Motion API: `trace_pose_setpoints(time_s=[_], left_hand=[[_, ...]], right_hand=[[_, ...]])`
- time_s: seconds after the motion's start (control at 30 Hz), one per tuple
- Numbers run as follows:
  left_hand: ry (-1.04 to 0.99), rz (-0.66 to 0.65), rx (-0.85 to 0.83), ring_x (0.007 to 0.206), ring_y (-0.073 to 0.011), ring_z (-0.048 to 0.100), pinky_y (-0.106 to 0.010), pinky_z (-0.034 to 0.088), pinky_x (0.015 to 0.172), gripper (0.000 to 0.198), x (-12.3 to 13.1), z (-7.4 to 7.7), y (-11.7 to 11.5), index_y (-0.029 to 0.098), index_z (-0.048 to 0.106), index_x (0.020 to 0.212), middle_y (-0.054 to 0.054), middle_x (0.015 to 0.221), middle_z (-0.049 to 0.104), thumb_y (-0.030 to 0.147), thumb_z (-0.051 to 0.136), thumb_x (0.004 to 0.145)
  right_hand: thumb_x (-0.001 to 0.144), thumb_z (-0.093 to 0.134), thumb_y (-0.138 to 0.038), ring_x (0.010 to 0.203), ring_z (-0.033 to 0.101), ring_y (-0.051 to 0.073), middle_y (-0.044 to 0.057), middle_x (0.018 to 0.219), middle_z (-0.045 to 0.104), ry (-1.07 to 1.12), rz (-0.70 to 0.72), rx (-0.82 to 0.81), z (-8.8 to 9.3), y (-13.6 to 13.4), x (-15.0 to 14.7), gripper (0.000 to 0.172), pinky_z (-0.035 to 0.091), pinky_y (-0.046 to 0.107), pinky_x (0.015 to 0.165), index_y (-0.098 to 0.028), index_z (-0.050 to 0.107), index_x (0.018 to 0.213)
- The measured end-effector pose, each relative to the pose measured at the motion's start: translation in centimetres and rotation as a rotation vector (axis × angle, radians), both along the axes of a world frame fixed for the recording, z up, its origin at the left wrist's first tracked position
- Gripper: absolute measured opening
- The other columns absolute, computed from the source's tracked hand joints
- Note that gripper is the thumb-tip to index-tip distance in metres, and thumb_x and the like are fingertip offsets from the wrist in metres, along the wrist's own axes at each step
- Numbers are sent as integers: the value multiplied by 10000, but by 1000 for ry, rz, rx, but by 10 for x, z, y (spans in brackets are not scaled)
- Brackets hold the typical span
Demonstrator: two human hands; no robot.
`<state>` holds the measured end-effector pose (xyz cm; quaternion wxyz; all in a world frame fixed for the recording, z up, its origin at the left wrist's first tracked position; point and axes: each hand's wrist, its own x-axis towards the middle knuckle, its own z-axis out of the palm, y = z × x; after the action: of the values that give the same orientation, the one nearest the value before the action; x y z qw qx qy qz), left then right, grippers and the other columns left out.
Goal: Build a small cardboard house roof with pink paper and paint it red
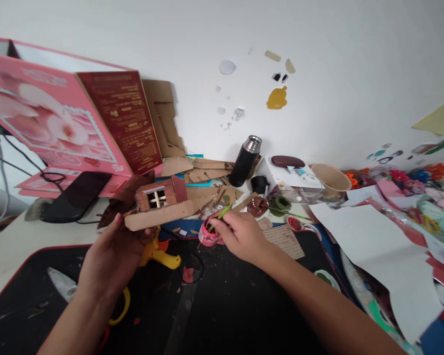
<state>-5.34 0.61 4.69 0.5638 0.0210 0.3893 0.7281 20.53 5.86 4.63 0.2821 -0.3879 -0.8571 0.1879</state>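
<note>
My left hand [113, 254] grips a small cardboard model house [160, 199], tilted above the mat, with a brown-painted wall, a cross-barred window and a bare cardboard strip along its front. My right hand [240, 234] is closed around a green-handled paintbrush [223, 212]. The brush's lower end is inside a small jar of red paint [208, 237]; its tip is hidden. Below the house, partly behind my left hand, lies a yellow glue gun [164, 256]. Scissors [62, 284] lie on the black mat [229, 305], partly covered by my left forearm.
Jars of brown paint [257, 206] and green paint [280, 204] stand behind my right hand. A black flask [245, 162] rises before the wall among cardboard scraps [207, 175]. On the left are a phone [77, 197] and a pink box [59, 118]. White paper [377, 256] lies on the right.
</note>
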Motion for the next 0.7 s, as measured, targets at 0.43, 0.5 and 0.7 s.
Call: trace_pose_setpoints(time_s=[0.43,0.5,0.7], left_hand=[[-8,-8,18,658,-194,734,-273,610,524,302,-2,-2,-1,177,722,917,-50,797,777,126,450,1036],[-4,-6,7,651,-181,729,-259,607,531,320,-3,-3,-1,186,721,913,-43,787,777,132,436,1046],[-6,-20,24,674,-201,746,-278,630,539,315,-3,-5,-1,189,736,929,-70,846,806,148,447,1047]], right_hand=[[1128,457,-274,982,769,239,103,1104,823,-25,187,-17,4,-5,-5,289,524,341,847,-202,730,1068],[1121,466,-275,994,772,242,105,1125,825,-12,197,-32,7,-6,-4,281,533,346,849,-207,729,1051],[1104,517,-450,655,696,201,27,704,727,220,-154,-180,6,-7,11,361,517,317,659,-234,671,858]])
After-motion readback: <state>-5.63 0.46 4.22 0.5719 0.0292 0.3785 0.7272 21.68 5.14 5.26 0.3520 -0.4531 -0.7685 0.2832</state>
